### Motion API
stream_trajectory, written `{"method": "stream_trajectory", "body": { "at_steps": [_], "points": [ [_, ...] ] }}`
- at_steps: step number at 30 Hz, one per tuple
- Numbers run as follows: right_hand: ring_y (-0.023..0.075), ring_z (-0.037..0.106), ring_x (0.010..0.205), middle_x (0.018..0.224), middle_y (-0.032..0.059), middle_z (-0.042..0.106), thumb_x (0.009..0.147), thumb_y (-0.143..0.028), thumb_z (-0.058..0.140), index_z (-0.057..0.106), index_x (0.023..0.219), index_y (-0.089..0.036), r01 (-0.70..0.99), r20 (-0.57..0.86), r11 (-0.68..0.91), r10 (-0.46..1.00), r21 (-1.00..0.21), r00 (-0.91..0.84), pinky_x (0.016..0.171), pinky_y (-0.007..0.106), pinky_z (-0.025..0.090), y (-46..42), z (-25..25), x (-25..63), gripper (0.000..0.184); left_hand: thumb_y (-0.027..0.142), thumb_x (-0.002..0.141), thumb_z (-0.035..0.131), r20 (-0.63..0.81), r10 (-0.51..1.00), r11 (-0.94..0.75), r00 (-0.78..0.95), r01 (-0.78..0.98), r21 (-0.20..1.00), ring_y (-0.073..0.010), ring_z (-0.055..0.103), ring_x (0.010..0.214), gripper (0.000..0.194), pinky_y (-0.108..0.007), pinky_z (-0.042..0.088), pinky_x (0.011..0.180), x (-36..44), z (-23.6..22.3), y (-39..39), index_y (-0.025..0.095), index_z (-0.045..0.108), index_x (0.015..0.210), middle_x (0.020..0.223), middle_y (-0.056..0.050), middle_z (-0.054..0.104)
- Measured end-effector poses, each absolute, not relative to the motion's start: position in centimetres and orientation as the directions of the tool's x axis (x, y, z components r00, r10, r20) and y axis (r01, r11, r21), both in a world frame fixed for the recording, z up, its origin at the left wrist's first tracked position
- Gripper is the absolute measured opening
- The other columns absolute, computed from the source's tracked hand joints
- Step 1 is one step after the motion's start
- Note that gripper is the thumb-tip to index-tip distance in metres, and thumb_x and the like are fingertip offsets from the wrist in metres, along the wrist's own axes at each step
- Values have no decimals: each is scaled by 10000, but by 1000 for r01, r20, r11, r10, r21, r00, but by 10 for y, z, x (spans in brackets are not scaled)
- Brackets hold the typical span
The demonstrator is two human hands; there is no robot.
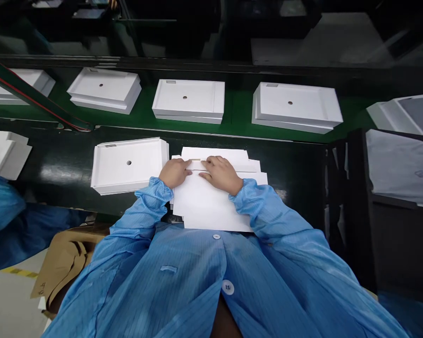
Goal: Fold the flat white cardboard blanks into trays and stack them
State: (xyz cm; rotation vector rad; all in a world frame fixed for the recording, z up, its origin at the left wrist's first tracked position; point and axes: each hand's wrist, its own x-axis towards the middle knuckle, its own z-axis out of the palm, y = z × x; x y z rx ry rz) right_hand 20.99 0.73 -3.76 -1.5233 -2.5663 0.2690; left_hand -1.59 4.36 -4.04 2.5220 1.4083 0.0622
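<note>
A flat white cardboard blank (211,202) with cut flaps lies before me at the table's front edge, on top of other white sheets. My left hand (175,172) rests on its left side, thumb and forefinger closed about a narrow creased strip near the far edge. From the other side my right hand (221,174) works the same strip, its fingers bent and its thumb pressed on the board. A small slot shows between the fingertips. Left of the blank stands a shallow white box tray (129,173) with a round hole, stacked on another piece.
Several white box trays, one of them here (188,101), line a green conveyor belt (238,112) behind the table. A black holder with a grey-wrapped item (402,166) stands at right. At left are a co-worker's blue sleeve (2,206) and a brown carton (65,263).
</note>
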Motion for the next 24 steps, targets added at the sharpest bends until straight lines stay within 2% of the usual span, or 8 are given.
{"method": "stream_trajectory", "body": {
  "at_steps": [5,9,16,20,24],
  "points": [
    [297,515,1047,1149,141,631,1016,-500,478,674,1272,-184,850,68,452,890,-270,-451,916,404,367,10,-48,195,451,309,949,612,-70,844,-493,532,821,286,-257,666,1032,428,-387,493,979,-14,-38,36,136,658,1338,1058,-123,717],
    [303,510,1084,1179,148,621,1007,-496,505,679,1254,-173,847,78,437,897,-304,-435,939,409,372,9,-46,196,442,307,967,575,-33,830,-521,557,794,314,-265,661,1021,411,-408,499,962,-17,-43,37,121,670,1321,1062,-140,714],
    [285,559,1068,1158,133,670,1016,-407,518,693,1222,-155,835,29,404,905,-374,-425,980,393,392,17,-44,195,370,373,979,563,46,778,-594,626,711,375,-261,636,1043,363,-423,499,947,-19,-43,45,205,719,1260,1039,-111,688],
    [281,573,1096,1180,135,675,987,-403,581,679,1261,-160,825,-3,358,917,-437,-399,1011,393,392,21,-42,196,379,286,976,549,72,742,-628,666,654,421,-243,634,1074,363,-402,502,979,-17,-45,48,205,687,1301,1143,-104,680],
    [282,581,1106,1191,138,683,977,-391,598,673,1290,-157,827,-13,350,918,-440,-395,1024,397,388,22,-40,195,398,207,938,565,91,742,-635,664,652,414,-242,642,1023,376,-393,519,937,-14,-50,48,189,683,1295,1078,-102,685]
  ]
}}
